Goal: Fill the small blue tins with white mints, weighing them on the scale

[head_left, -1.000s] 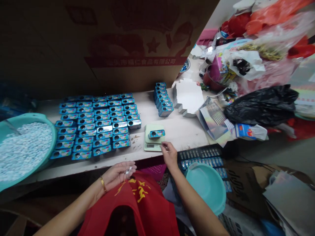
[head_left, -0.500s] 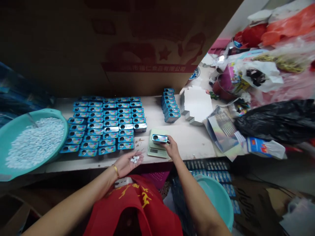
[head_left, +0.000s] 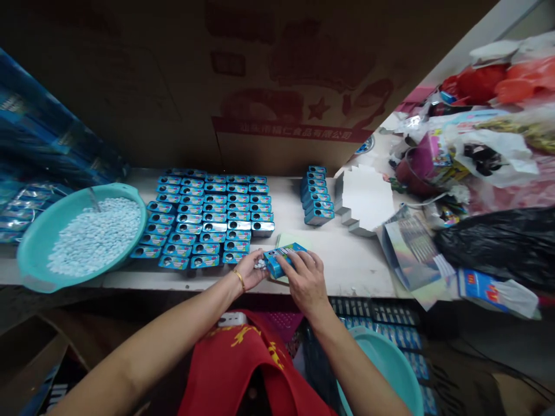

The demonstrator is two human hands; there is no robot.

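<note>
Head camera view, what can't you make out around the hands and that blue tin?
Head view:
- Pale green platform: mostly hidden by the blue tin and right hand.
- White candies: their number is hidden by the fingers of the left hand.
- Tin's label: too small and blurred to read.
- Teal basin: cut off by the bottom edge.

The cardboard carton (head_left: 281, 86) reads 汕头市福仁食品有限公司 along its red band.
</note>
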